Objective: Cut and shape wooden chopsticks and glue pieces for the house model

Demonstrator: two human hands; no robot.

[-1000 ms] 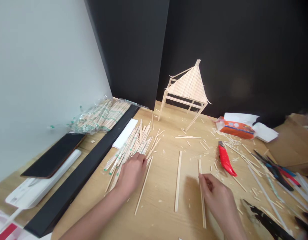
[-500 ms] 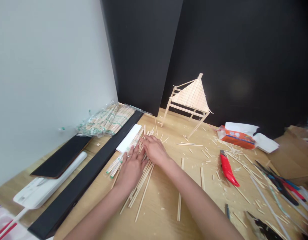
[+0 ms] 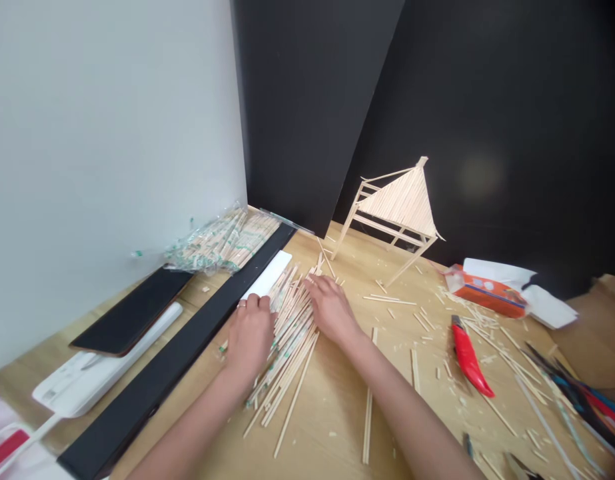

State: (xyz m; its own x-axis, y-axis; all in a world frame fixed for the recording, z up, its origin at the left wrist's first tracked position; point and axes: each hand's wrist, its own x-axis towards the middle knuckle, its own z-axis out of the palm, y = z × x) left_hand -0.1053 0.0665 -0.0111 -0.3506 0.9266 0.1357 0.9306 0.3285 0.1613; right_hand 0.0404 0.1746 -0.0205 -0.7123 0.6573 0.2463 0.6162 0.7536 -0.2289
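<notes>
A loose pile of thin wooden sticks and paper-wrapped chopsticks (image 3: 290, 333) lies slanted on the wooden table between both hands. My left hand (image 3: 250, 330) is at the pile's left side, its ringed fingers curled down against the wrapped chopsticks; its fingertips are partly hidden. Along the right side, my right hand (image 3: 333, 308) rests with loosely bent fingers, their tips touching the upper sticks. Behind the pile stands a small stick-built model (image 3: 400, 207) with a triangular slatted roof on thin legs.
Left are a clear bag of wrapped chopsticks (image 3: 217, 243), a black bar (image 3: 177, 353), a phone (image 3: 134, 310) and a white power strip (image 3: 82, 380). At right lie a red utility knife (image 3: 470, 360), an orange tissue pack (image 3: 487, 290), stick scraps and tools (image 3: 582, 393).
My left hand has shifted left off the top of the pile and curled its fingers. My hands are farther apart, exposing more sticks between them. The view has turned slightly left.
</notes>
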